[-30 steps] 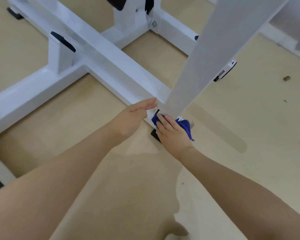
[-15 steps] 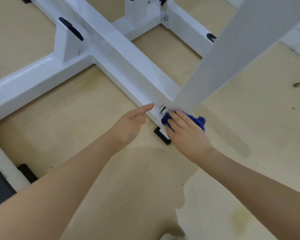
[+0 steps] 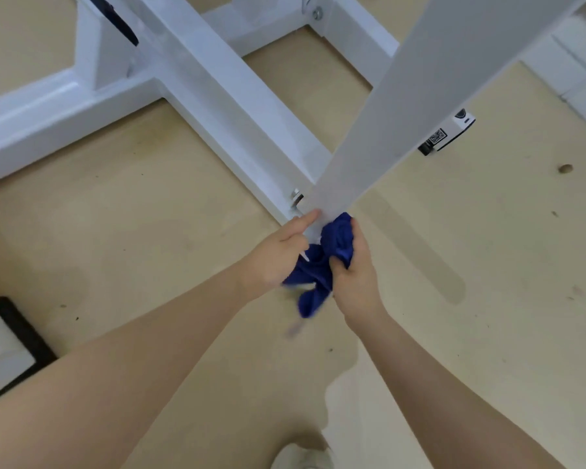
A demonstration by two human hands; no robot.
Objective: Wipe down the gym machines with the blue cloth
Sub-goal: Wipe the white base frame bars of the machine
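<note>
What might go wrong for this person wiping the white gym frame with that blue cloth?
A loose tail of the blue cloth hangs below the right hand, so it could drag on the floor and pick up grit. The left hand works close to a bolt on the white frame, which might scrape a finger.

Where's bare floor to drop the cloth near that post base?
Free: tan floor right of the slanted post, out toward the small dark spot; also floor left of the left hand, below the white cross beam. Crowded: the post foot, where both hands bunch the blue cloth.
</note>
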